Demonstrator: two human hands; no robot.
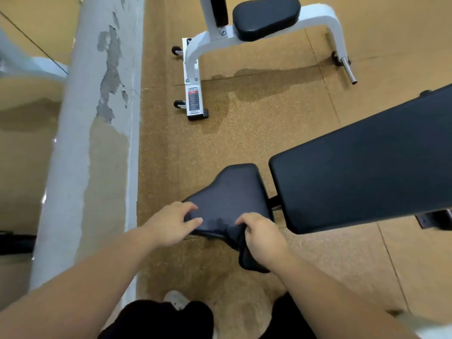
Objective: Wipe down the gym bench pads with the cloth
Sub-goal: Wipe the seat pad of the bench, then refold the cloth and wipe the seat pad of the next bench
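**Spotter:** Two things could have gone wrong for you there. Your left hand [171,225] rested on the near left edge of the seat pad [234,192], fingers loosely bent and holding nothing. Had you leaned on it, the smooth pad might have let it slide off that edge.

**Operator:** And the other?

**Spotter:** Your right hand [263,237] had its fingers clamped on the dark cloth [247,261], bunched at the pad's near right corner, with much of it hanging off the edge towards the floor [244,118]. Bunched like that, it would probably have wiped only a narrow strip. The loose tail could also have snagged in the gap between the seat pad and the long back pad [362,167].

**Operator:** How much room was there?

**Spotter:** Little on your left. The peeling wall [73,167] ran near the seat pad, so a wide sweep could have knocked your elbow on it. Ahead, bare floor lay between you and the second bench's white frame [192,57], well apart. On your right, the back pad stood just beside the seat pad, not touching, and stretched out of view. You would have had to step round to reach its far end.
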